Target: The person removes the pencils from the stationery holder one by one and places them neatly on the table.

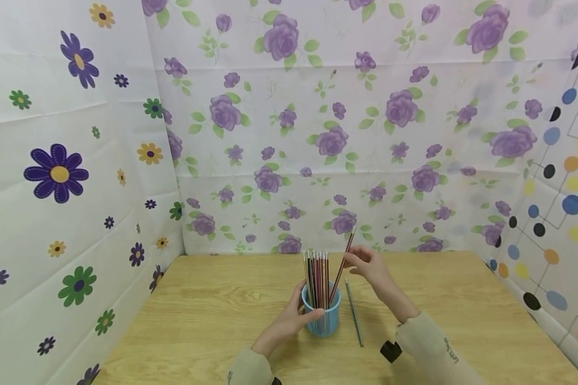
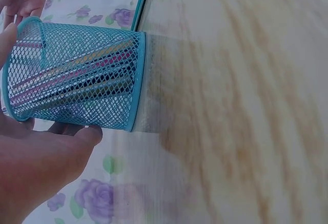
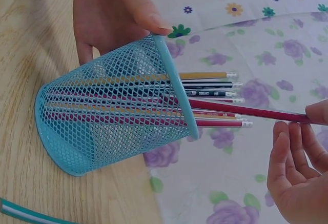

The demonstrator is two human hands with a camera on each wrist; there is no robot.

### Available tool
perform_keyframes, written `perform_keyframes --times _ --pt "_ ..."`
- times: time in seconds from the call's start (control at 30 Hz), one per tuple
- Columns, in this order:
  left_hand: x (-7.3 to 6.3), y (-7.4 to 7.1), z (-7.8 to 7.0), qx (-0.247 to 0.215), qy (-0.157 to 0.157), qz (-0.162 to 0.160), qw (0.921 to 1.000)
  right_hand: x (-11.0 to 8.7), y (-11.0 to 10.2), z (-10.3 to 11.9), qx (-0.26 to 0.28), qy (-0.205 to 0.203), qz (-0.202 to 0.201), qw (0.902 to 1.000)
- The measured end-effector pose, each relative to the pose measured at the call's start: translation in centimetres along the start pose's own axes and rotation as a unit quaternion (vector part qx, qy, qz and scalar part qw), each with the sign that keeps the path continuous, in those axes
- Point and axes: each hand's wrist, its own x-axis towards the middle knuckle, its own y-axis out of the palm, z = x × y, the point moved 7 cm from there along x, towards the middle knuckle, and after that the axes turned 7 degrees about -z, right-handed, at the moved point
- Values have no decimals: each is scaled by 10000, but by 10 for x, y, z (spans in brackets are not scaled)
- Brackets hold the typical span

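Note:
A light blue mesh pencil cup stands on the wooden table, holding several pencils with their eraser ends up. My left hand grips the cup round its upper side, thumb near the rim. Between thumb and fingertips, my right hand pinches a dark red pencil. That pencil leans to the right, its upper end higher than the others and its lower part inside the cup, as the right wrist view also shows. A green pencil lies on the table just right of the cup.
The wooden table ends at a back wall of white cloth with purple roses. Patterned cloths also hang at the left and right sides. A small black object is by the right sleeve.

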Motion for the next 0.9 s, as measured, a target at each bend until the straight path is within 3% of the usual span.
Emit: perform_keyframes --times 0.63,0.9 --pt "0 1 0 99 26 42 9999 4 -17 2 843 368 -231 9955" --pt "-2 3 -2 -12 99 100 9999 4 -22 0 983 290 -203 9945"
